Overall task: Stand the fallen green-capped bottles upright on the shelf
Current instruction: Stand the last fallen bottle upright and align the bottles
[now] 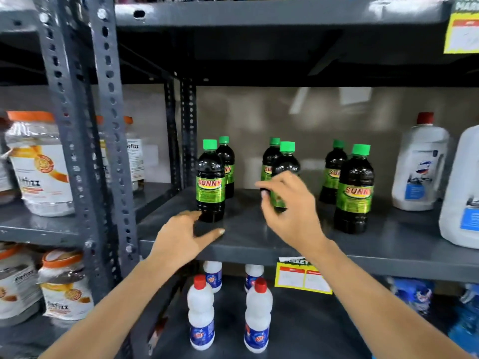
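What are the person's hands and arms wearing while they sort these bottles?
Nothing that shows. Both the left hand and the right hand are bare, with no gloves, and no rings, watch or bracelet visible. The forearms are uncovered all the way down to the picture's edge, so no sleeves appear. The fingernails look short and pale, without obvious polish.

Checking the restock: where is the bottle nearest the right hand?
In the head view, mid-shelf: the middle front green-capped bottle stands upright just behind the right hand, between two other pairs.
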`<state>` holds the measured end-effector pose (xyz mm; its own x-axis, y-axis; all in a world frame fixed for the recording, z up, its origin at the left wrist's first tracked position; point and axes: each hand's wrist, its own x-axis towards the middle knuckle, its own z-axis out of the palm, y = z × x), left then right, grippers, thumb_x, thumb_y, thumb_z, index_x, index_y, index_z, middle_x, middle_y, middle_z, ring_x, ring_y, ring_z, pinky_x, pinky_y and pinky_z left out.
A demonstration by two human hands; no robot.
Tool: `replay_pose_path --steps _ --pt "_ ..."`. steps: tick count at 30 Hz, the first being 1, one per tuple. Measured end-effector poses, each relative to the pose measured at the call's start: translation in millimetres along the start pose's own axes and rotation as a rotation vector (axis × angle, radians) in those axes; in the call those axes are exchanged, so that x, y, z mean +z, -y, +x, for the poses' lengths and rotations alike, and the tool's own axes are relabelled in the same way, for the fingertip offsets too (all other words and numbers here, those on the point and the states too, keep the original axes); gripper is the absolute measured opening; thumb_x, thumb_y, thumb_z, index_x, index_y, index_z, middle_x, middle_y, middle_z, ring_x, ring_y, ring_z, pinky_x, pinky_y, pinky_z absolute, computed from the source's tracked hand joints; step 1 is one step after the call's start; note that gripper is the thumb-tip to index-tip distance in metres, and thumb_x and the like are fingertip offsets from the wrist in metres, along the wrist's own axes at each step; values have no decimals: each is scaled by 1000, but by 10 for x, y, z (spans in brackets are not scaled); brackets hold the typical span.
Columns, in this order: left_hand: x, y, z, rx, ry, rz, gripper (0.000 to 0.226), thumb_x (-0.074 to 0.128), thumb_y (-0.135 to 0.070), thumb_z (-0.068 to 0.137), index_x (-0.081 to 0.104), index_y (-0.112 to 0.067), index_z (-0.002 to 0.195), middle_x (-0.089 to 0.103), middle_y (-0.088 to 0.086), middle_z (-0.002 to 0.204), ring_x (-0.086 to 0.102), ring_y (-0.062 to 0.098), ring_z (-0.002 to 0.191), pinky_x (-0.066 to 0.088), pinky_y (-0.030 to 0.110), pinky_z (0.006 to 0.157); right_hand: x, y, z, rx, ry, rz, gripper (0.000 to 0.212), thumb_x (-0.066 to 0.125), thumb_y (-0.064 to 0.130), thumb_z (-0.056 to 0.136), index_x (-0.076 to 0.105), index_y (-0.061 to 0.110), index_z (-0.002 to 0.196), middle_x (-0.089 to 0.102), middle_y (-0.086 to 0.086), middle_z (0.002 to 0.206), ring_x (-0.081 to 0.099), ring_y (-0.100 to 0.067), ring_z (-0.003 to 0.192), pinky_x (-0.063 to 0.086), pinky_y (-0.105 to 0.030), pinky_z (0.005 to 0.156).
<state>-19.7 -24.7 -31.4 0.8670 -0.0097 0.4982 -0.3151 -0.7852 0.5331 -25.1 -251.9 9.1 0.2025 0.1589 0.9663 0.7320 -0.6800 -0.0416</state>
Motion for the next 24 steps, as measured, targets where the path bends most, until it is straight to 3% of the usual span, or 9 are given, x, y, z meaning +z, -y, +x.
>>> replay_pose_path --steps 3,6,9,11,15,24 --pt "-141 139 -14 15 -16 65 71 72 -58 76 61 -12 128 64 8 126 60 24 114 48 35 92 412 209 101 123 151 130 16 63 9 84 73 11 98 57 6 85 52 -1 66 47 -18 65" --pt "-190 247 -24 -53 47 198 87 54 -75 78 46 -14 140 53 8 140 51 26 126 45 36 94 791 264 194 413 236 162 38 72 23 81 62 11 116 57 5 93 58 -8 83 55 -31 78" --pt "-168 303 -38 -50 83 423 90 30 -80 84 44 -12 141 47 7 146 47 25 130 44 36 93 1064 191 271 665 342 226 68 82 40 72 50 13 125 64 0 112 61 -15 104 49 -27 86" --pt "-141 325 -44 -25 91 478 88 22 -77 88 42 -12 143 42 7 151 40 25 135 41 35 97 1188 130 260 758 410 267 71 82 46 69 52 15 126 67 -1 120 62 -16 111 47 -24 85" --pt "-132 329 -42 7 117 526 86 20 -72 91 33 -10 149 32 8 157 27 23 144 35 34 105 1270 76 162 782 407 246 60 81 48 70 64 16 118 72 1 112 66 -14 105 47 -21 79" --pt "-126 336 -35 23 102 594 89 16 -71 91 35 -6 148 37 11 154 34 25 141 37 34 104 1250 123 154 764 392 219 60 81 49 69 63 17 117 72 4 109 66 -10 100 51 -22 82"
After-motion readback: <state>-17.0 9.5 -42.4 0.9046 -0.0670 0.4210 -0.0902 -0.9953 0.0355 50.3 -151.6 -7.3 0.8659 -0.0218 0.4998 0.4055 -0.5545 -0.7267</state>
